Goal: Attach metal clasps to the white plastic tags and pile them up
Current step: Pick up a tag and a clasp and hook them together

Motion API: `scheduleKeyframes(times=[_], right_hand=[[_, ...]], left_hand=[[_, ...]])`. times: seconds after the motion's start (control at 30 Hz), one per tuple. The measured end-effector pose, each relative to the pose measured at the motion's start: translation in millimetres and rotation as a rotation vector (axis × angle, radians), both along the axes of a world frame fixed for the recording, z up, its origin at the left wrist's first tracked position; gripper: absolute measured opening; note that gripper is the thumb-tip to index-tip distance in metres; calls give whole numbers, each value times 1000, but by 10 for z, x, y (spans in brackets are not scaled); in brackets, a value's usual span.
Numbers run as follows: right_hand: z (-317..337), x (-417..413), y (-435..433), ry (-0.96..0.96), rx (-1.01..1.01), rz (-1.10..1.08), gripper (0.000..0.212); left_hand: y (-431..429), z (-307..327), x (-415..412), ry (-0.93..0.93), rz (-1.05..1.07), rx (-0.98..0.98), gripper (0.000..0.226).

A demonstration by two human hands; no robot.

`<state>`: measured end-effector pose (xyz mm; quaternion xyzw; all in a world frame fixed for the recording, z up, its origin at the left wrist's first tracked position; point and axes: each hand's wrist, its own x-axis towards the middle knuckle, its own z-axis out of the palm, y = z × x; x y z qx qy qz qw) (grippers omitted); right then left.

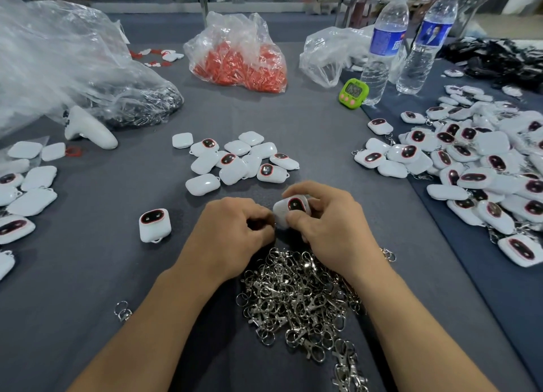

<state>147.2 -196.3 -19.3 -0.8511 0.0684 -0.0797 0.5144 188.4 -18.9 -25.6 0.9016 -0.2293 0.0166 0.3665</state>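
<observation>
At the far left a loose group of tags (29, 191) lies on the grey desk (97, 274), and one single tag (154, 224) stands apart from it, nearer to the hands. The left hand (235, 230) has its fingers curled tight and pinched toward the tag's corner. I cannot tell if a clasp is between them, because the fingers hide this place.

The right hand (329, 230) holds the white plastic tag (291, 210) between thumb and fingers, just above the desk, with its dark face up. This tag looks light and stiff, with a glossy shell which may slip. I think it is best to hold it by the flat sides, so that the loop corner stays free.

Under both wrists lies the heap of metal clasps (299, 297). They are small, hard and tangled, so one clasp may pull others with it.

At the right the finished pile (484, 162) spreads over the seam onto a darker desk. Bare desk lies between the right hand and this pile. The green timer (353, 93) and the water bottles (385, 44) stand well behind it.
</observation>
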Motion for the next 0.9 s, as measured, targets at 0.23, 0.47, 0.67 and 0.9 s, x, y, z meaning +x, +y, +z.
scheduleKeyframes(times=[0.23,0.47,0.67,0.9], right_hand=[[28,-2,-19,17,-59,-2,28],[10,-6,-23,13,-81,10,23],[54,22,-44,110,503,-39,26],[132,-20,-93,176,787,25,20]], left_hand=[[-25,-1,-34,-123,18,81,18],[-94,4,-116,-279,85,169,9],[-100,53,-117,-145,103,-191,21],[-111,83,-58,143,19,-369,9]])
